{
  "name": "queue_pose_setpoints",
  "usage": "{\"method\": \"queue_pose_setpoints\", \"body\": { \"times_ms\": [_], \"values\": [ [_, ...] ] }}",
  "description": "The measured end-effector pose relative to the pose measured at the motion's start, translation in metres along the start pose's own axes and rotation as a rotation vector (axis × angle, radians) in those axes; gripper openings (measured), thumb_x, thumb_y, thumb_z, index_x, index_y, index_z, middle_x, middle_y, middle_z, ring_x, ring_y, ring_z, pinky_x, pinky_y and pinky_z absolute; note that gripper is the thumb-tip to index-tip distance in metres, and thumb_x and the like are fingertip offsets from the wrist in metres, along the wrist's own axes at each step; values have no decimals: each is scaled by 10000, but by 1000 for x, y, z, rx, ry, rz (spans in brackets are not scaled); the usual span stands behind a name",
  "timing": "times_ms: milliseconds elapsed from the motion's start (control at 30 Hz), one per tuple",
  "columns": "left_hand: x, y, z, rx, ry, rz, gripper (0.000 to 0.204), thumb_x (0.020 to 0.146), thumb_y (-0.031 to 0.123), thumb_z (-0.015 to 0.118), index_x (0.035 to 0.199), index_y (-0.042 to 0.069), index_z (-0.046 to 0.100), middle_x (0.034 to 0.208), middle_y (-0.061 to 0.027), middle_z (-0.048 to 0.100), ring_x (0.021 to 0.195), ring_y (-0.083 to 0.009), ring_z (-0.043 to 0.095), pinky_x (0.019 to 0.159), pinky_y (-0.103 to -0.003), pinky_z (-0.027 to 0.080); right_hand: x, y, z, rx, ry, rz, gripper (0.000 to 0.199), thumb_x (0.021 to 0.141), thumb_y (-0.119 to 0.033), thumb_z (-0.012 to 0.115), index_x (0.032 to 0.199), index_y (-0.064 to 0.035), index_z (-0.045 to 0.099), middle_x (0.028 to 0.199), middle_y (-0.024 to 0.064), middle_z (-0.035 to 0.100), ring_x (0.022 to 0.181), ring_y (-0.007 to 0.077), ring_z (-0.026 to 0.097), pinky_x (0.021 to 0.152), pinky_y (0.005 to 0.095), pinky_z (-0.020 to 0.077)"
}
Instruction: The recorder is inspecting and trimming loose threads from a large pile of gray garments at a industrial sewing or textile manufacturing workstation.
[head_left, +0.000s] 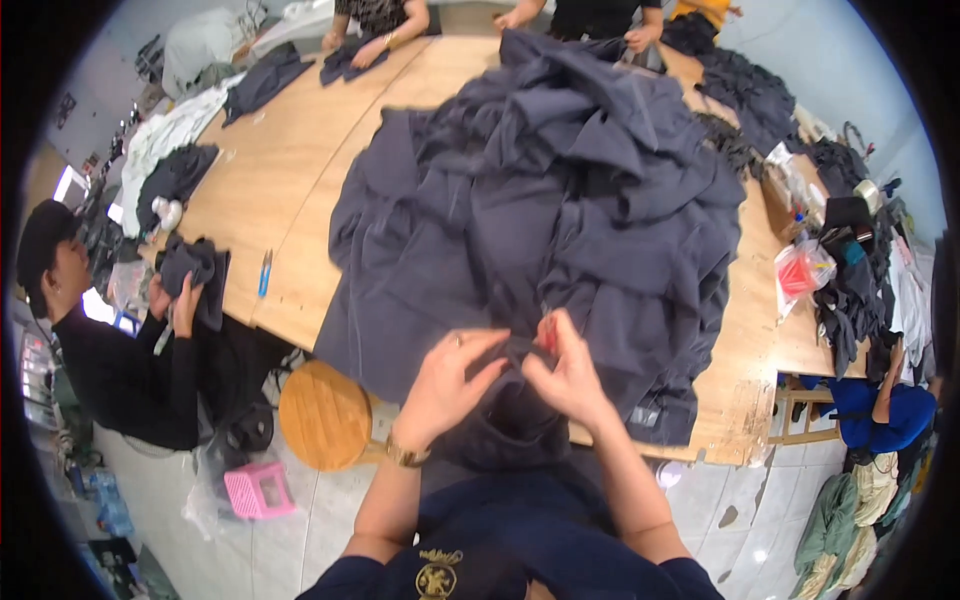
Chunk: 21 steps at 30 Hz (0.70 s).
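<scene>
At the table's near edge, my left hand, with a gold band on its wrist, pinches the edge of a dark grey garment between thumb and fingers. Close beside it, my right hand is closed on the same garment's edge. A small red tool shows between my right fingers; most of it is hidden, so its kind is unclear. The garment hangs down in front of my body. Just beyond my hands lies a large heap of dark grey garments, crumpled and overlapping.
Blue thread snips lie on the wooden table. At left a person in black handles dark cloth; others work across the table. A round wooden stool and pink plastic stool stand at left. A red-and-white bag sits right.
</scene>
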<state>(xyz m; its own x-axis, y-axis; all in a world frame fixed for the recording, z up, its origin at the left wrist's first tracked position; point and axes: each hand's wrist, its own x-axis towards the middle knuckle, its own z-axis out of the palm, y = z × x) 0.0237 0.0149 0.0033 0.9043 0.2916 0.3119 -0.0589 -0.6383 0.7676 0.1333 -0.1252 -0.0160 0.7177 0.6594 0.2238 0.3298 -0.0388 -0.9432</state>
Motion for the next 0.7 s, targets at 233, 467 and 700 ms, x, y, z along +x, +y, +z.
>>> {"method": "queue_pose_setpoints", "body": {
  "times_ms": [233,467,700],
  "values": [
    [-10,-1,2,-161,-24,-184,91,866,46,565,931,-15,585,783,-183,624,706,-317,633,622,-333,467,-6,-8,-3,-41,-111,73,322,721,-50,608,944,-17,378,717,106,508,645,190,496,624,293,434],
    [-7,4,6,-332,102,-260,148,790,34,678,877,-17,569,651,-44,560,594,-89,474,568,-237,402,0,-11,-5,6,-238,-3,324,736,-57,638,946,-26,394,838,116,539,727,229,537,687,324,447],
    [-25,19,11,257,224,-353,384,646,170,814,828,29,507,571,-62,461,499,-214,489,510,-321,418,3,-13,-4,-63,94,3,311,754,-57,646,947,0,409,746,161,542,682,315,586,653,357,477]
  ]
}}
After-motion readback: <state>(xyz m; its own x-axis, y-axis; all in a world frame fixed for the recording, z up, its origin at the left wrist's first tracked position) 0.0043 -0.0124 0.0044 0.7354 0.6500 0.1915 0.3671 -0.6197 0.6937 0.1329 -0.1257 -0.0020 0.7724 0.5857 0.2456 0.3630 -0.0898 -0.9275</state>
